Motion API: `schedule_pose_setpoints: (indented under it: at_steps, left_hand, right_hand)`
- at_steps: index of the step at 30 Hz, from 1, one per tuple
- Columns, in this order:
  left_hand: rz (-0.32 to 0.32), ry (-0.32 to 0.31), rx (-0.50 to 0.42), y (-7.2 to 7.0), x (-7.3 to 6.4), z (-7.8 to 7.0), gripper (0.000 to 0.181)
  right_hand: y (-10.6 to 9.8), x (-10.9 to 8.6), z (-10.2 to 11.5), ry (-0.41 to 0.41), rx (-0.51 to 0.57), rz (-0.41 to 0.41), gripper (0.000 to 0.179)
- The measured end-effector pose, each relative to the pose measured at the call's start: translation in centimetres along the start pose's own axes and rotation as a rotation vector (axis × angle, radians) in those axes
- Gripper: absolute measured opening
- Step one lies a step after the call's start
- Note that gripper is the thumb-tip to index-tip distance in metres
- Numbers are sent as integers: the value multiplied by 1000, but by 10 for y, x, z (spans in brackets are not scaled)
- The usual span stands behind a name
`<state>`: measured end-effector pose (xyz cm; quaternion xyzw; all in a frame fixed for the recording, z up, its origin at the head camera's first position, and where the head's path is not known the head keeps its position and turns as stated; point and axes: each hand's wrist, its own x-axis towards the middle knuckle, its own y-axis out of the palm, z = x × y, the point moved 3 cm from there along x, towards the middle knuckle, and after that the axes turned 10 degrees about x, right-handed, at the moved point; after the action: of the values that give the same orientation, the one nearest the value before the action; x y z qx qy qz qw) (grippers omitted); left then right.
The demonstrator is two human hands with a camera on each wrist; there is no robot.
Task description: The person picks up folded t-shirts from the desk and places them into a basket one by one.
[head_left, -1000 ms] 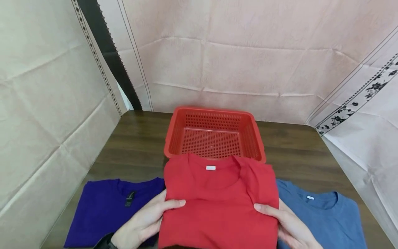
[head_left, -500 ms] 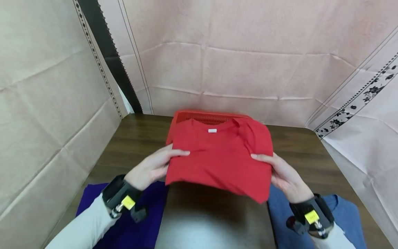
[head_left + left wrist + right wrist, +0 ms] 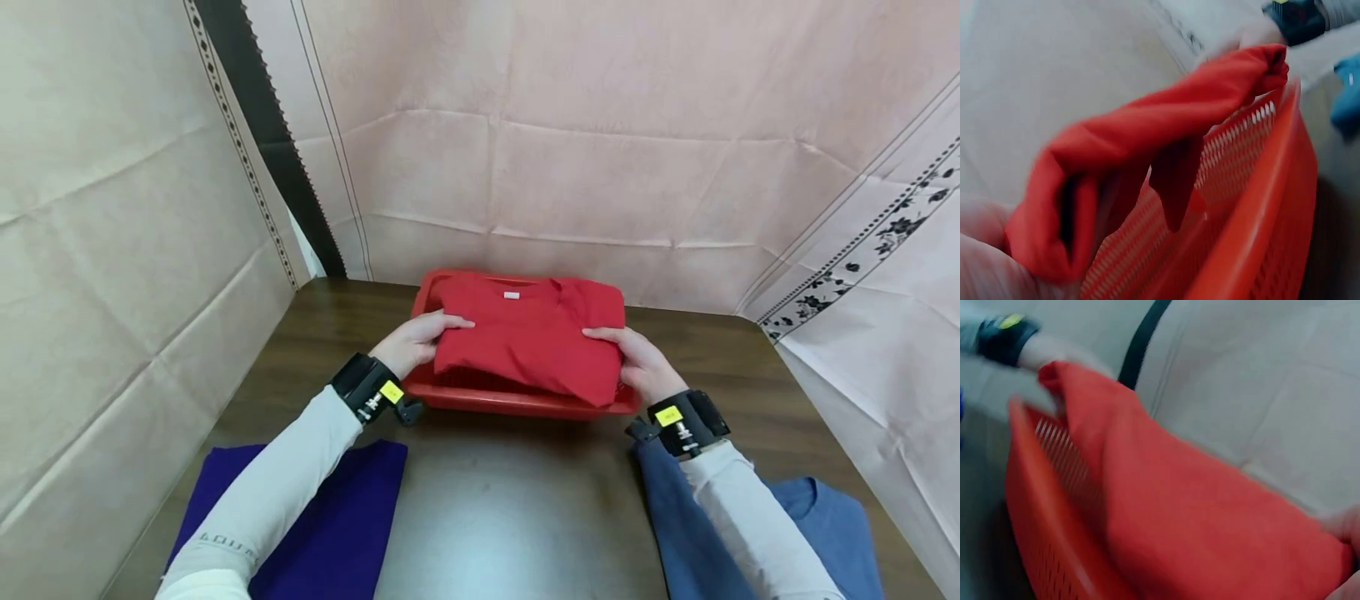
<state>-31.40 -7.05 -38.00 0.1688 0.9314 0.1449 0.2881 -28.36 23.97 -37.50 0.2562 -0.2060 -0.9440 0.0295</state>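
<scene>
Red shirt (image 3: 528, 333) is over the red basket, held up by both hands. On my feeds, largest to smallest: pale cloth sheets (image 3: 585, 183) wall off the back and sides, a dark strip (image 3: 277, 150) running down at back left. Wood-grain counter (image 3: 495, 500) below, shiny in the near middle. Basket (image 3: 517, 404) sits at the counter's far edge, perforated walls; I see its near rim bare in front of the shirt. Shirt is folded and spans most of the basket. Both wrist views have it lifted, a flap hanging inside on the left one; I can't tell if any of it touches the bottom. Purple shirt (image 3: 345, 517) lies near left on the counter, blue shirt (image 3: 832, 529) near right, both partly under my view of the white sleeves (image 3: 277, 475). Left hand (image 3: 414, 342) grips the red shirt's left edge, thumb on top; right hand (image 3: 639, 357) does the same on the right edge. Black wristband (image 3: 367, 387) on each wrist, yellow sticker (image 3: 391, 392) on each band. Small white label (image 3: 512, 296) at the red shirt's neck, facing up. Wrist feeds are blurry.
</scene>
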Motion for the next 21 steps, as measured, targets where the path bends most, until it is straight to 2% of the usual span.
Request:
schedule_pose_setpoints:
  at_steps: [2,3,6,8,11,12,14,16,17,19,21]
  left_hand:
    - [-47,-24,53,-4,11,4,52]
    - [-69,-29,84,-6,15,6,54]
    - [-115,-38,173,-8,26,12,62]
    - [-130,-43,224,-8,31,15,68]
    - [-143,-49,271,-7,34,19,78]
    - [-149,-42,283,-7,35,20,80]
    - [-162,-1,362,-6,32,21,83]
    - [-196,97,528,-5,27,19,85]
    - [-223,163,656,-3,23,18,84]
    - [-278,301,987,2,16,16,81]
    - [-326,400,1345,7,13,17,74]
  right_hand:
    - [1,12,-4,-12,-50,-27,46]
    - [1,17,-6,17,-2,-48,45]
    - [1,28,-10,0,-63,-61,44]
    - [0,33,-13,-15,-139,-54,47]
    - [0,37,-17,-59,-269,-52,68]
    - [-1,37,-18,-87,-334,-55,75]
    - [0,35,-19,-193,-507,-48,86]
    - [4,30,-19,-341,-765,-29,87]
    - [6,26,-19,-418,-909,-14,84]
    - [11,19,-20,-546,-1188,30,75]
    - [16,15,-24,-592,-1398,130,65]
